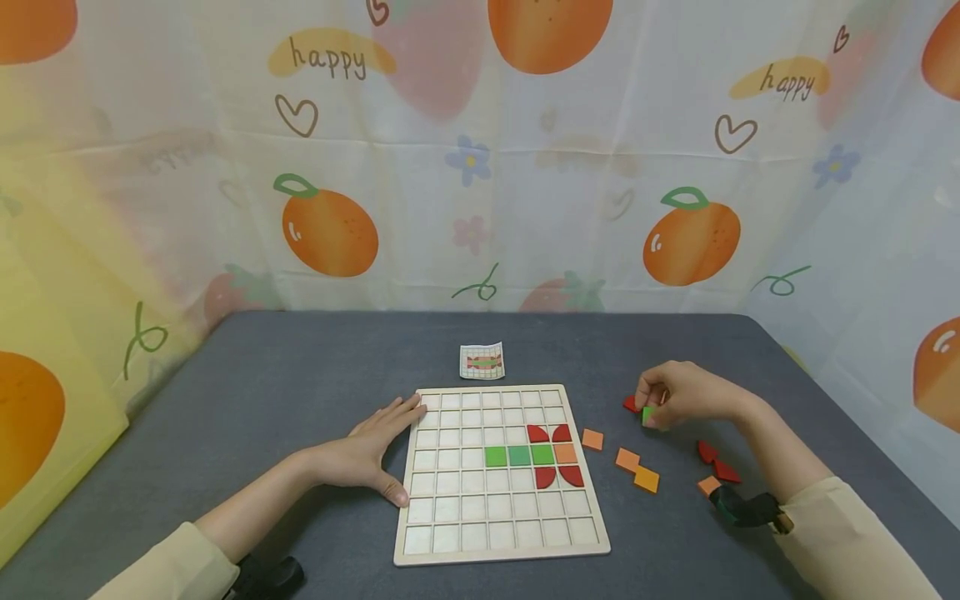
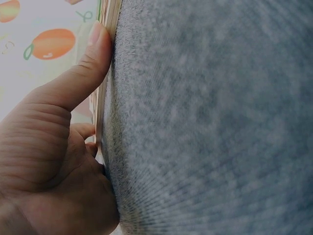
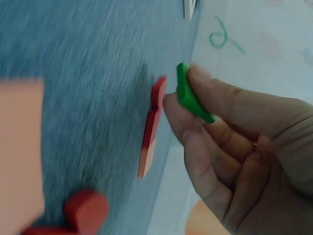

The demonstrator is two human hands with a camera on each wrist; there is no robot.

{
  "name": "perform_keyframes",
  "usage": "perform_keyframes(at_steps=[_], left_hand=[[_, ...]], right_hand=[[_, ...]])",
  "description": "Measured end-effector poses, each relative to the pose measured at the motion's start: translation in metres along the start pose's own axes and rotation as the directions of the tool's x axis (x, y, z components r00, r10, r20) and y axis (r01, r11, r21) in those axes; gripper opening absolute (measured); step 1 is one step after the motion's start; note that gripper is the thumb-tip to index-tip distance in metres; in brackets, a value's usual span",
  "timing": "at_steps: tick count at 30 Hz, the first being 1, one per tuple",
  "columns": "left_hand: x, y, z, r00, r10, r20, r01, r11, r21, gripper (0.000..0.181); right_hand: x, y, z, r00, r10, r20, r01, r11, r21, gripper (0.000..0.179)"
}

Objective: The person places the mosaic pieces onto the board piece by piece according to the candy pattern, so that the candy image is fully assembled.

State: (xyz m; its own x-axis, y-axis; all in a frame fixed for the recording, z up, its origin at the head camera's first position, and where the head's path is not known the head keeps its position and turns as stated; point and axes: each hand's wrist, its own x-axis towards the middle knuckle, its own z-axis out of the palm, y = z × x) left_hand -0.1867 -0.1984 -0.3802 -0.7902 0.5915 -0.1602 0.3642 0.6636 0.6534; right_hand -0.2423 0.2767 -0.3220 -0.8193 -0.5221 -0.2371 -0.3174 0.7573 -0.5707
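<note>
A wooden grid board [image 1: 457,508] lies on the table. In one row are three green tiles [image 1: 496,457] and an orange tile [image 1: 565,453], with several red rounded pieces [image 1: 572,476] above and below that row's right end. Along the board's left edge rests my left hand [image 1: 363,454], fingers spread, thumb and fingertips at the rim; the left wrist view shows the thumb [image 2: 90,66] against that edge. Right of the board, my right hand [image 1: 693,392] pinches a green square tile [image 3: 191,95] between thumb and fingers, raised over the table in the right wrist view.
Behind the board lies a small pattern card [image 1: 482,362]. Loose orange tiles [image 1: 592,439], a yellow-orange tile [image 1: 647,479] and red pieces [image 1: 726,471] are scattered to the right. A printed curtain [image 1: 480,208] hangs behind the dark table [image 1: 315,358].
</note>
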Motion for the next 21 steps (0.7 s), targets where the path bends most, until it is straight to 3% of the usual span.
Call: perform_keyframes(at_steps=[9, 21], left_hand=[[0.0, -0.001, 0.0, 1.0, -0.001, 0.004, 0.001, 1.0, -0.003, 0.122], [0.001, -0.001, 0.0, 1.0, 0.001, -0.001, -0.001, 1.0, -0.002, 0.123]], right_hand=[[0.016, -0.025, 0.017, 0.996, -0.091, -0.008, 0.092, 0.993, 0.076, 0.015], [0.035, -0.063, 0.043, 0.972, -0.219, -0.083, 0.223, 0.974, 0.043, 0.02]])
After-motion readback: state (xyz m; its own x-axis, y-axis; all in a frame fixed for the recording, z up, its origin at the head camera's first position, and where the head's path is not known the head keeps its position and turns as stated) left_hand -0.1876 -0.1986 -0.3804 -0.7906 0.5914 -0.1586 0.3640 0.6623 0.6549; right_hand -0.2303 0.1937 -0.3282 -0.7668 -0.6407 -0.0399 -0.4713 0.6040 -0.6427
